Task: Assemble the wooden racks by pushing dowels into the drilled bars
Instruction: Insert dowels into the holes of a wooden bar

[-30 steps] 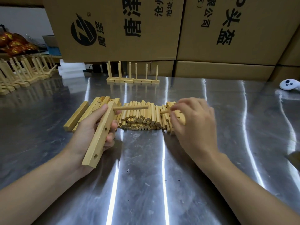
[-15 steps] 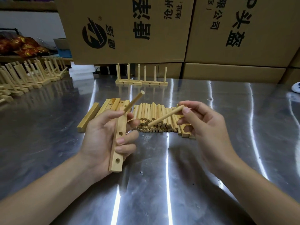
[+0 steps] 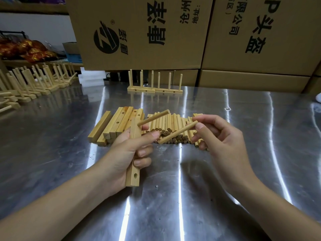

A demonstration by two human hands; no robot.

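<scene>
Fingers [image 3: 143,151] of the left hand [image 3: 125,153]: curled round a drilled bar [image 3: 132,178] from behind, tips showing on its right side, thumb laid across the near face. The grip sits about mid-length. The bar is held roughly upright above the table, with its near end lowest and one open hole visible just below the hand.

Seated dowel [image 3: 153,118]: stands in the bar near its far end, above the hand, and juts out to the right.

Fingers [image 3: 208,119] of the right hand [image 3: 224,143]: thumb and forefinger pinch the far end of a loose dowel [image 3: 177,132]. The remaining fingers are loosely curled beneath. The loose dowel slants down and left toward the bar, roughly parallel to the seated dowel and below it. Its free end lies just beside the left thumb tip, apart from the bar.

Pile of dowels [image 3: 173,122]: lies on the metal table [image 3: 173,206] behind both hands, pieces side by side, cut ends facing the viewer.

Stack of drilled bars [image 3: 118,122]: just left of the pile, with one single bar [image 3: 99,126] at its left side.

Finished racks [image 3: 154,90]: two, set end to end at the far side of the table, dowels pointing up, in front of the cardboard boxes [image 3: 139,32].

Row of further racks [image 3: 34,84]: far left, ranged along the table edge.

Red and gold foil packets [image 3: 26,49]: on a surface beyond that row.

White object [image 3: 318,99]: at the right edge, cut off by the frame, kind not discernible.
</scene>
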